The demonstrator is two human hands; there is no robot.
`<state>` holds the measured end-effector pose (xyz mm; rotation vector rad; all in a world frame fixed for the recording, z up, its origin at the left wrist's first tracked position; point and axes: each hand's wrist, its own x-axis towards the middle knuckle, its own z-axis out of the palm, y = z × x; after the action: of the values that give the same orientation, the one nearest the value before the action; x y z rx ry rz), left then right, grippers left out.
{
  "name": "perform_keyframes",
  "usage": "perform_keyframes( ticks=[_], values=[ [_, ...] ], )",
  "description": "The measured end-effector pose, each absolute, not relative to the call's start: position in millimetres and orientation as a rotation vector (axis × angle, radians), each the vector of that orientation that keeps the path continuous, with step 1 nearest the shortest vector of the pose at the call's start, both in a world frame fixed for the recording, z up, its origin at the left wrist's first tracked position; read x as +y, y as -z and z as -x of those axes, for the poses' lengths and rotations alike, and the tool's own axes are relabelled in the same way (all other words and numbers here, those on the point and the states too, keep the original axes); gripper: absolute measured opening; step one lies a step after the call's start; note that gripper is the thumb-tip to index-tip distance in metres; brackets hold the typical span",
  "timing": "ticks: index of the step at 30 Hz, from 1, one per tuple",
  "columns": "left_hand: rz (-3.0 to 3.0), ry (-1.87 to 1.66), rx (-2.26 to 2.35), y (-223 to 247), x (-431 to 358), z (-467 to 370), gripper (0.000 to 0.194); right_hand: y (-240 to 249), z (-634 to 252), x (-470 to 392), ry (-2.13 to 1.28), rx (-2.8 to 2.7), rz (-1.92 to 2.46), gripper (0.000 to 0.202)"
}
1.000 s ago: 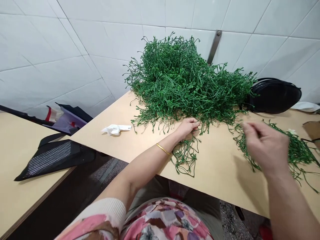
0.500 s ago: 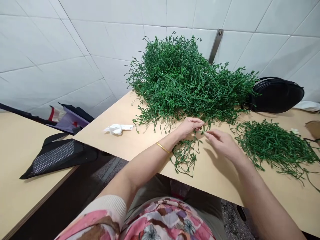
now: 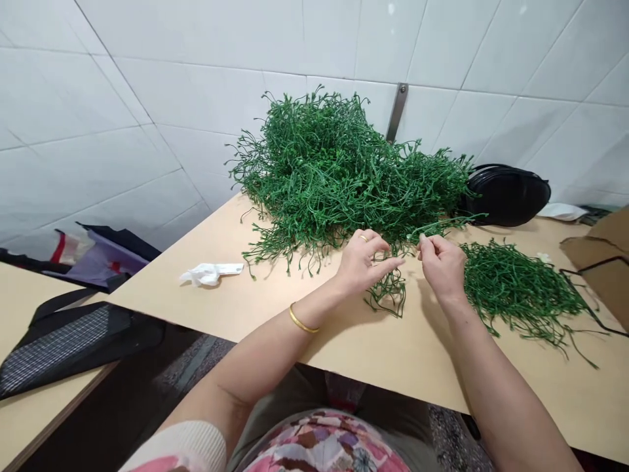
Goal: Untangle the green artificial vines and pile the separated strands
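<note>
A big tangled heap of green artificial plant stems (image 3: 334, 170) with small budded tips fills the back of the table. My left hand (image 3: 361, 262), wearing a ring and a gold bangle, is in front of the heap with thumb and forefinger apart. Close on its right, my right hand (image 3: 442, 265) is closed in a pinch on a thin green stem (image 3: 439, 225), which slants up to the right. A small loose bunch of stems (image 3: 390, 295) lies on the table just below my hands. Right of my right hand is a flatter pile of stems (image 3: 521, 288).
A black round bag (image 3: 508, 195) stands behind the right pile. Cardboard (image 3: 602, 255) and a black wire frame (image 3: 597, 321) are at the right edge. Crumpled white tissue (image 3: 209, 275) lies on the table (image 3: 275, 321) at left. A black mesh item (image 3: 63, 344) rests on another table.
My left fingers have come apart and moved off the stems. My right hand has turned and closed on a stem. The view has shifted, so the scene sits further left.
</note>
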<state>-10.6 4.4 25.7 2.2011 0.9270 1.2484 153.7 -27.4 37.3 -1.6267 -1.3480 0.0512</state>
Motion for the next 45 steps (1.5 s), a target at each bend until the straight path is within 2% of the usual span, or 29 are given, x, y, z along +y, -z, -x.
perform_keyframes(
  ticks=[3,7,11,15,18,21,22,26,28,31,34,36,38,43,45],
  values=[
    [-2.455,-1.009,1.009,-19,0,5,0.03,-36,-155,-25,-0.072,-1.266,1.583,0.03],
    [-2.448,-0.866,1.132,-10,4,1,0.013,-25,-154,-19,-0.314,-1.143,1.41,0.03],
    [-2.274,-1.082,1.127,-10,8,4,0.014,-15,-155,-13,-0.501,-0.985,1.234,0.03],
    [-2.352,-1.295,1.106,-15,3,4,0.03,-14,-153,-14,-0.617,-0.873,1.146,0.029],
    [-2.543,-1.109,1.168,-12,0,-3,0.036,-17,-147,-18,-0.642,-0.899,1.146,0.03],
    [-2.639,-0.968,1.282,-6,2,-8,0.022,-19,-142,-22,-0.632,-0.966,1.15,0.03],
    [-2.63,-0.974,1.299,-4,4,-9,0.019,-20,-142,-23,-0.617,-0.989,1.155,0.03],
    [-2.533,-1.167,1.195,-4,7,-5,0.029,-18,-146,-24,-0.509,-1.017,1.205,0.032],
    [-2.505,-1.242,1.133,-6,7,-2,0.025,-16,-150,-23,-0.478,-0.989,1.223,0.033],
    [-2.371,-1.22,1.047,-6,8,-1,0.017,-14,-154,-21,-0.451,-0.965,1.216,0.035],
    [-2.149,-1.156,0.966,-1,11,-1,0.017,-14,-154,-21,-0.359,-1.066,1.236,0.034],
    [-2.075,-1.133,0.968,0,13,-1,0.016,-13,-152,-21,-0.394,-1.145,1.249,0.031],
    [-2.074,-1.12,1.009,-1,14,0,0.017,-10,-149,-20,-0.572,-1.162,1.222,0.029],
    [-1.982,-1.148,1.041,-4,13,0,0.017,-2,-139,-19,-1.081,-1.08,1.113,0.068],
    [-1.87,-1.146,0.975,-3,14,0,0.017,-2,-137,-20,-1.189,-1.035,1.101,0.072]
  ],
)
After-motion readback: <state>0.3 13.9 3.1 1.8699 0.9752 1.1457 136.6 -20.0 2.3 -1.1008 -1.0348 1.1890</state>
